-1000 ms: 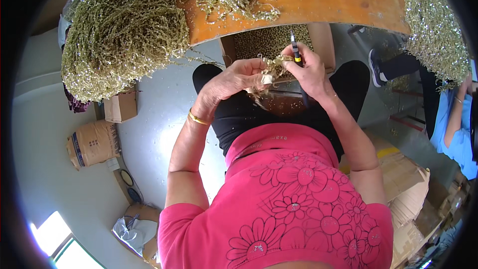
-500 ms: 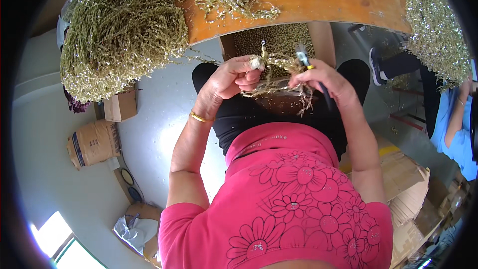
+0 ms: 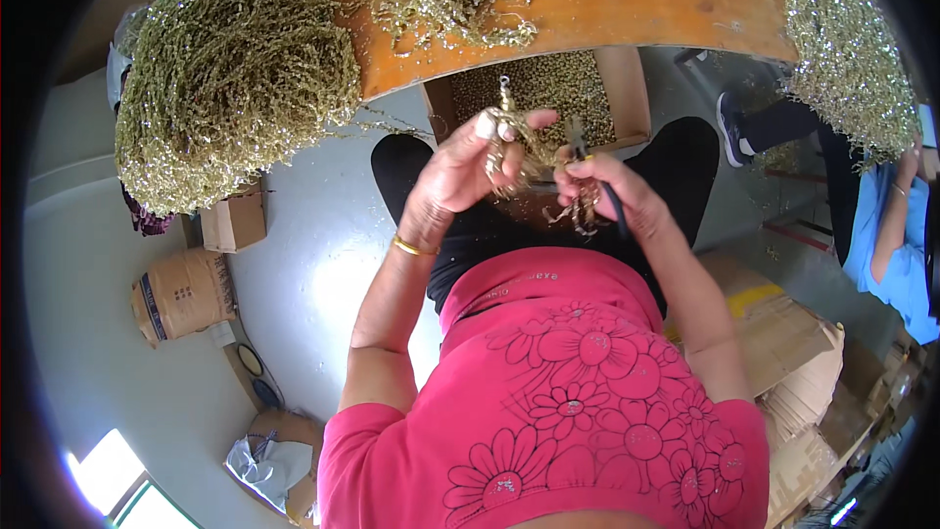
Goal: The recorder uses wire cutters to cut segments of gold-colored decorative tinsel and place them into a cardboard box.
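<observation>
Orange-brown wooden tabletop (image 3: 636, 0) is carrying loose gold tinsel, and a bushy heap of sparkling gold-green strands (image 3: 235, 78) is drooping at its left end. Small pale lettering is running across the waist of the pink short-sleeved shirt (image 3: 607, 411); dark printed marks are showing on the brown cardboard carton (image 3: 186, 294) by the left wall, too small for reading. Before the person's lap, above an open cardboard box of gold beads (image 3: 632, 98), the gold tinsel bunch (image 3: 532, 142) is hanging between both hands. Its ringed end is pointing up, away from the body, and its long axis is slanting down toward the right. The left hand (image 3: 455, 171) is pinching it, the index finger stretching out. The right hand (image 3: 622, 181) is keeping a firm grip around dark-handled metal pliers (image 3: 579, 144), whose tip is pointing up and slightly left.
</observation>
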Tool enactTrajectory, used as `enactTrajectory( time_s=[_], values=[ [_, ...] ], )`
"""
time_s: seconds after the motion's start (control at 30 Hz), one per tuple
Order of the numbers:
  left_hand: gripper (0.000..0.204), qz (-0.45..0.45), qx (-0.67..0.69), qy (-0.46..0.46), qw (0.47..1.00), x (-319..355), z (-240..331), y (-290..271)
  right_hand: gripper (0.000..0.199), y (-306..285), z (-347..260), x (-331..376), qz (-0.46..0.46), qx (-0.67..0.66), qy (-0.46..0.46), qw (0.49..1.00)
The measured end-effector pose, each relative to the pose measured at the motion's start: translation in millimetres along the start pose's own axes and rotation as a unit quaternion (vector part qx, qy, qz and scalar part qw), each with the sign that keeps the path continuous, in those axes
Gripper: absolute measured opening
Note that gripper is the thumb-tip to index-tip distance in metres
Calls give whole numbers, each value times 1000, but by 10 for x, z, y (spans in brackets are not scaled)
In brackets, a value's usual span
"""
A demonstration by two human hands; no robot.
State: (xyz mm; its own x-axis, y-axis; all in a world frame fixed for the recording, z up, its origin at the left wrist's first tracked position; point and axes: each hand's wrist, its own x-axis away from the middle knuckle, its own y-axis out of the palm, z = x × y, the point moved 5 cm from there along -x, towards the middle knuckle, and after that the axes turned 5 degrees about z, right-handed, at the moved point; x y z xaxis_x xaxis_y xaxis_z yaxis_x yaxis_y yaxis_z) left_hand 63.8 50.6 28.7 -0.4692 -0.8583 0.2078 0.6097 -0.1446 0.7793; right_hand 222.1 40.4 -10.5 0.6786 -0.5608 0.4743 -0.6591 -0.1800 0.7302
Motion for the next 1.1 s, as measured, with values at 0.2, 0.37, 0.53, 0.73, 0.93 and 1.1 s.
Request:
enactTrajectory(
  time_s=[0.2, 0.37, 0.53, 0.73, 0.93, 1.1],
  values=[
    [32, 12, 111, 9, 994, 82, -222, 124, 27, -326, 332, 85, 74, -164, 32, 983],
    [27, 69, -41, 64, 995, 85, -153, 124, 34, -601, -16, 592, 240, 49, -41, 969],
    [27, 77, -89, 86, 989, 49, -212, 90, 47, -277, 406, 846, 206, 263, 28, 942],
    [25, 82, -169, 125, 974, 67, -209, 203, 32, 260, -204, 945, 353, 492, -304, 735],
    [23, 90, -282, 132, 946, 82, -146, 245, 29, 547, -595, 832, 285, 630, -313, 651],
    [25, 96, -316, 148, 932, 114, -103, 301, 29, 576, -637, 782, 255, 699, -282, 605]
  ],
)
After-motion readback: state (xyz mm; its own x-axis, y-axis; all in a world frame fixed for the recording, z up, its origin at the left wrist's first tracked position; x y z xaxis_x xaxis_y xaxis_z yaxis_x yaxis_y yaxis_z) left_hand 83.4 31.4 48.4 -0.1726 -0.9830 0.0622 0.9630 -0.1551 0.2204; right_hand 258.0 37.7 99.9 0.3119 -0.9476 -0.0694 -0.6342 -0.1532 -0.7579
